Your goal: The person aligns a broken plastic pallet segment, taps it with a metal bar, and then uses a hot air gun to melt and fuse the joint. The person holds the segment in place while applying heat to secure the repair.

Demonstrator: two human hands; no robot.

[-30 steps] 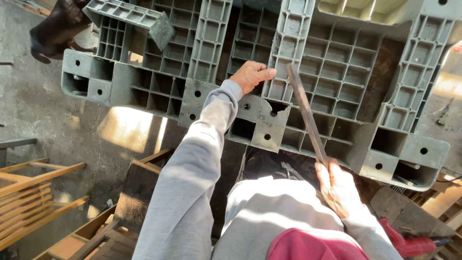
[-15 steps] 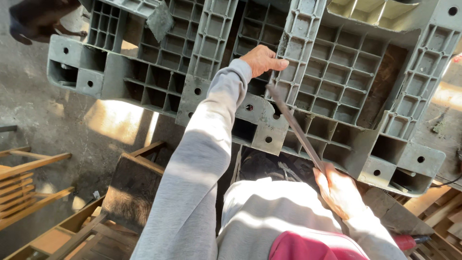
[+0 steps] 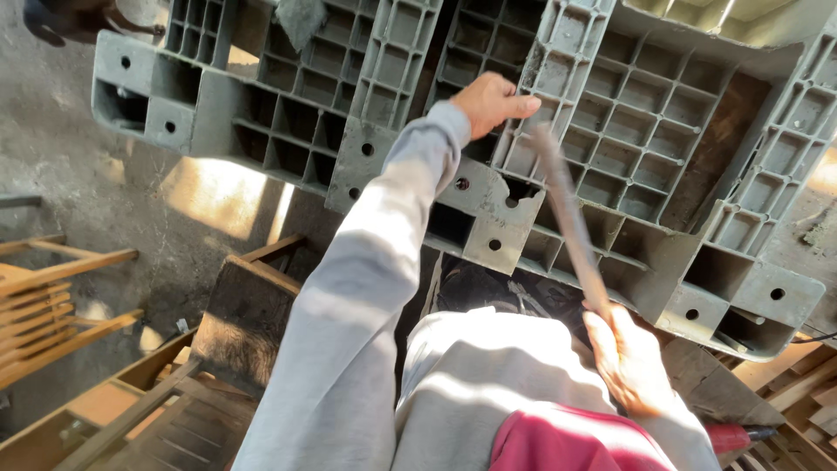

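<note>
A large grey plastic pallet (image 3: pixel 663 131) lies upside down in front of me, its ribbed grid facing up and one corner block cracked. My left hand (image 3: pixel 490 100), on a grey-sleeved arm, grips a raised rib of the pallet near its middle. My right hand (image 3: pixel 629 359) is closed around the lower end of a long thin rusty metal rod (image 3: pixel 567 218). The rod slants up and left, and its blurred tip hangs just right of my left hand over the pallet.
Wooden frames and slats (image 3: pixel 52 296) lie at the left and lower left on the concrete ground. A dark wooden block (image 3: pixel 248 318) stands by my left knee. More timber (image 3: pixel 789 384) sits at the lower right. A dark shape (image 3: pixel 61 17) is at the top left.
The rod's tip has swung left and now blurs beside my left hand. The view has shifted, so the pallet appears lower and more to the right. My left hand keeps its hold.
</note>
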